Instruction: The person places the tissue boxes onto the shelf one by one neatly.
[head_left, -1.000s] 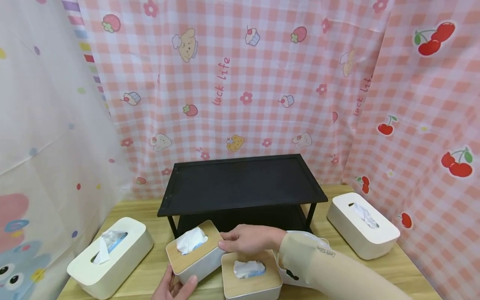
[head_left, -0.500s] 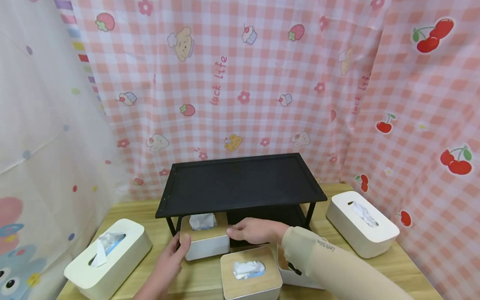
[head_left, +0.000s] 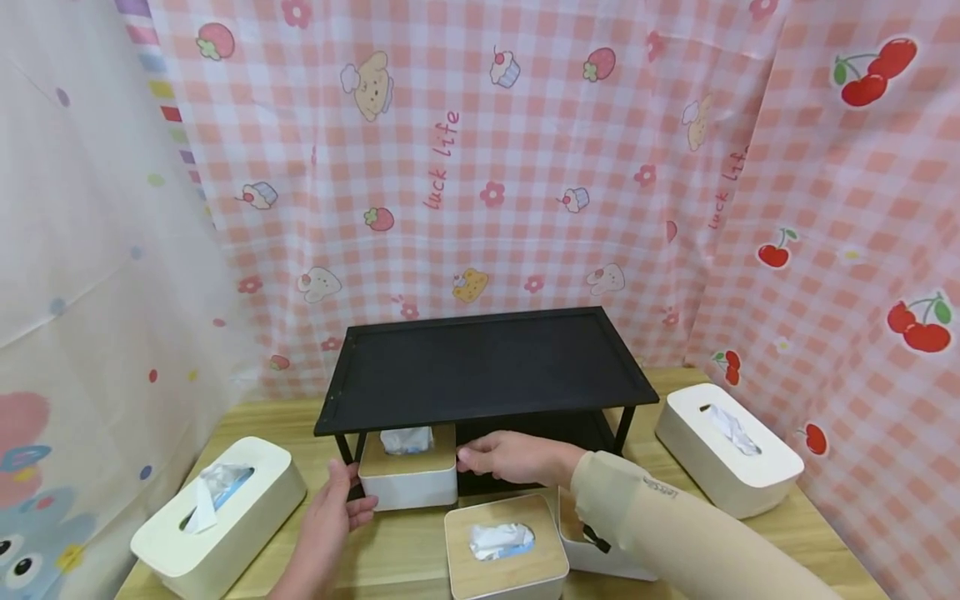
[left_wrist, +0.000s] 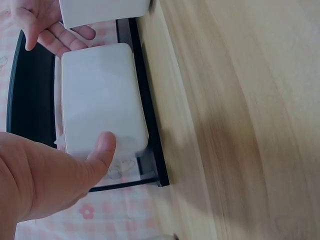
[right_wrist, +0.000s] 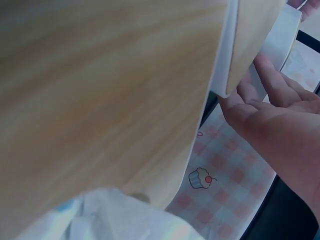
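A tissue box with a wood-look lid (head_left: 438, 450) and white sides sits level at the left of the black rack's lower tier, partly under the top shelf. White tissue (head_left: 406, 440) pokes from its slot. My left hand (head_left: 326, 512) is at its left front corner; in the left wrist view the thumb (left_wrist: 103, 150) rests against the white front face (left_wrist: 100, 95). At the right side of the box is my right hand (head_left: 517, 457), its extended fingertips against that side. In the right wrist view, another box's lid (right_wrist: 100, 100) covers much of the picture.
The rack's top shelf (head_left: 487, 367) overhangs the lower tier. Nearer stands a second wood-lidded tissue box (head_left: 506, 575), with another (head_left: 600, 554) partly behind my right sleeve. Long white tissue boxes stand at the left (head_left: 240, 517) and right (head_left: 735, 454). Patterned curtains enclose the table (head_left: 405, 558).
The wood-lidded box has moved away from me, straightened and slid into the rack's lower tier. My hands moved forward with it; the left hand's fingers have since loosened along its left corner.
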